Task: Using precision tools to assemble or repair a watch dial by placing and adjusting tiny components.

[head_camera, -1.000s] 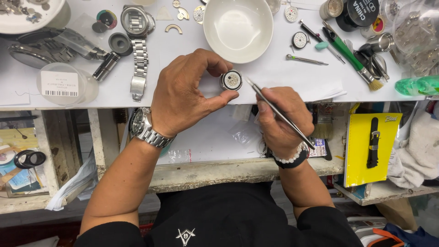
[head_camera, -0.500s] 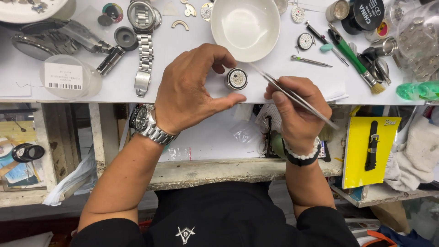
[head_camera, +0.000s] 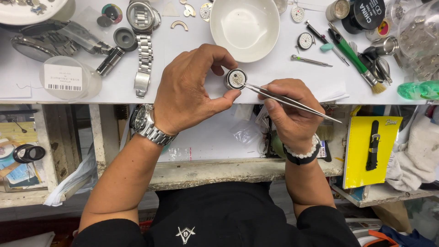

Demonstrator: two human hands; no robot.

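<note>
Pinching watch movement (head_camera: 236, 78) in left hand (head_camera: 192, 89); right hand (head_camera: 288, 110) gripping tweezers (head_camera: 292, 101), tips touching it.

Both forearms are bare below short black sleeves. The black shirt (head_camera: 219, 219) bears a small white emblem on the chest. A steel watch (head_camera: 145, 122) circles the left wrist; white beads (head_camera: 305, 154) and a black band circle the right.

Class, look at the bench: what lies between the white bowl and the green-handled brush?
In the head view, between the white bowl and the green-handled brush lie a small round dial and a thin metal tool.
</note>
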